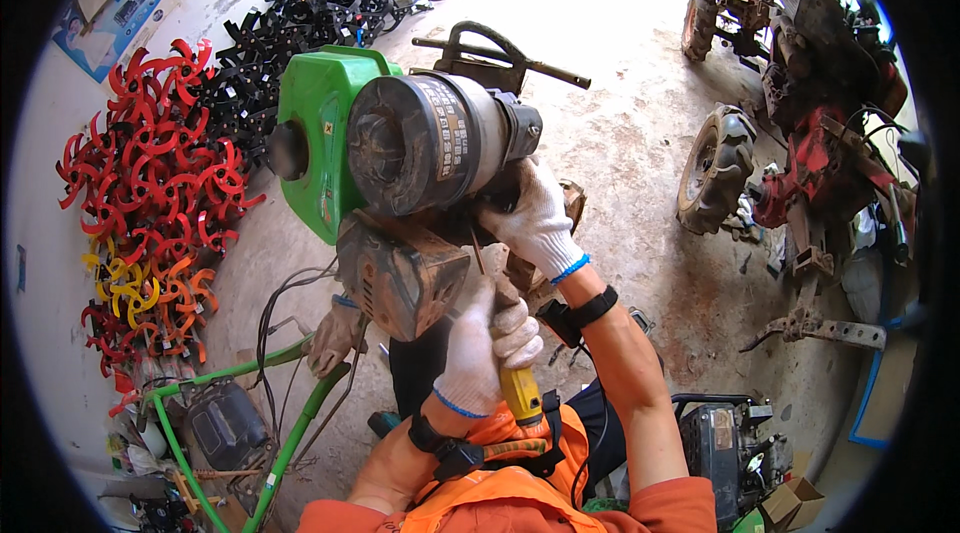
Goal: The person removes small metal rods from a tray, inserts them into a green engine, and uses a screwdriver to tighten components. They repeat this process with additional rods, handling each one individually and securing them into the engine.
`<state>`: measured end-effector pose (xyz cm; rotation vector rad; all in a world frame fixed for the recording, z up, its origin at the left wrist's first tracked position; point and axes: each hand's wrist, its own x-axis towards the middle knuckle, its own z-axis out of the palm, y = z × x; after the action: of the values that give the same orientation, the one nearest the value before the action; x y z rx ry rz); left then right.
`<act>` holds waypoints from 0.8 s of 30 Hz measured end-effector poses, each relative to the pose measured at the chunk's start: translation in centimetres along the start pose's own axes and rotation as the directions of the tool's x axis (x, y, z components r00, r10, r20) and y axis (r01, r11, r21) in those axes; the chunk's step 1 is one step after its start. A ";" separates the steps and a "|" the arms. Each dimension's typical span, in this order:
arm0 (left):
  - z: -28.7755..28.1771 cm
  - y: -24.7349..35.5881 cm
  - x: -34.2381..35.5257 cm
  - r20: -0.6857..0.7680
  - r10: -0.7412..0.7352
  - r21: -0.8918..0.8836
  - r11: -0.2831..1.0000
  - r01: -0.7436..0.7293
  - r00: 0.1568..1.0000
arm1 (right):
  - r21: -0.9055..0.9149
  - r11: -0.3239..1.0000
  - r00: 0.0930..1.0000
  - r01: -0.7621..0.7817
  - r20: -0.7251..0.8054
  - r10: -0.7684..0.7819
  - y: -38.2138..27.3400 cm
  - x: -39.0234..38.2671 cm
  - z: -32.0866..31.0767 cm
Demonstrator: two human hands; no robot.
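In front of me stands a small engine with a green fuel tank (318, 138), a round black-and-grey air filter housing (410, 145) and a dirt-covered slotted metal cover (395, 273). My left hand (472, 348), in a white glove, is closed round the yellow handle of a screwdriver (521, 395). The screwdriver's thin shaft points up beneath the filter housing, where its tip is hidden. My right hand (535, 218), also gloved, reaches under the right end of the housing. Its fingers are curled there, and what they grip is hidden.
Green handlebars (290, 443) with black cables lie at lower left. Red tiller blades (160, 153) and black ones (300, 33) are heaped on the left. A dirty tractor (825, 133) and its wheel (716, 170) stand at right, another engine (725, 448) at lower right.
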<state>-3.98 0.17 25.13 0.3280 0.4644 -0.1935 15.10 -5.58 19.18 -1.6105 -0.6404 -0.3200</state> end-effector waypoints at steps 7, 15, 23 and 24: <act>0.2 0.3 -0.2 -0.026 -0.012 -0.008 1.000 0.011 1.000 | -0.039 0.999 0.999 0.037 0.017 -0.036 0.7 0.1 0.1; 0.2 1.7 1.3 0.064 0.011 -0.086 0.996 -0.006 0.998 | 0.050 0.999 1.000 -0.003 0.024 0.002 0.8 -0.3 -0.2; 0.6 0.9 1.2 -0.086 0.087 0.069 0.994 -0.081 0.992 | -0.056 0.996 0.996 -0.064 0.055 0.067 0.7 -0.2 -0.4; 0.7 0.6 1.1 -0.110 0.100 0.092 0.992 -0.090 0.989 | -0.095 0.991 0.993 -0.098 0.063 0.105 0.7 -0.2 -0.4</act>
<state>-2.54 0.40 25.38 0.4474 0.5529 -0.1026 15.34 -6.03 18.56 -1.7418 -0.5996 -0.2235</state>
